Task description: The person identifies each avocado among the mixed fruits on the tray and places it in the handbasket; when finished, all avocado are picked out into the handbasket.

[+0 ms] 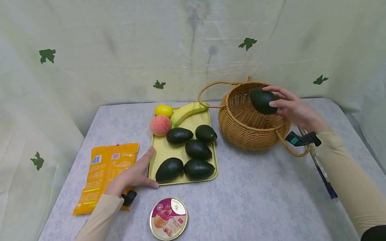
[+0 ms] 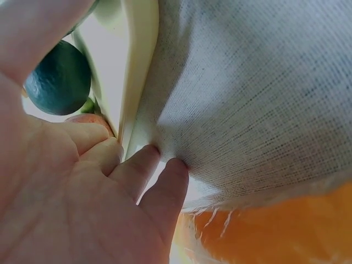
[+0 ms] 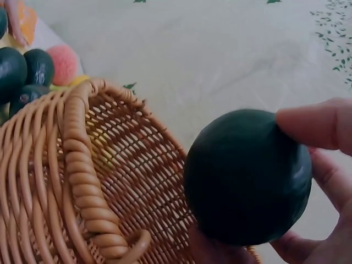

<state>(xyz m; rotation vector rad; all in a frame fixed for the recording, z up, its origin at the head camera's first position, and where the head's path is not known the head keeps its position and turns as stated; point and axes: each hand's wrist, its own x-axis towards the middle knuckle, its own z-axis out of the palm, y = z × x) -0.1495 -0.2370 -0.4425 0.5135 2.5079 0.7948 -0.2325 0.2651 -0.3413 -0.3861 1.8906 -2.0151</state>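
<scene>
The right hand (image 1: 293, 111) had its grip clamped round a dark green avocado (image 1: 262, 101) at the mouth of the wicker basket (image 1: 240, 135). The left hand (image 1: 133, 176), grip apart, touched the yellow tray (image 1: 161, 150) bearing five other avocados (image 1: 198, 150).

Pale backdrop (image 1: 118, 38) (leaf-printed), grey tabletop (image 1: 249, 200).

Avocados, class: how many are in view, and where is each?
6. On the yellow tray: two avocados behind, one in the middle, two in front; one in the right hand, at the opening of the wicker basket, which may hide more.
</scene>
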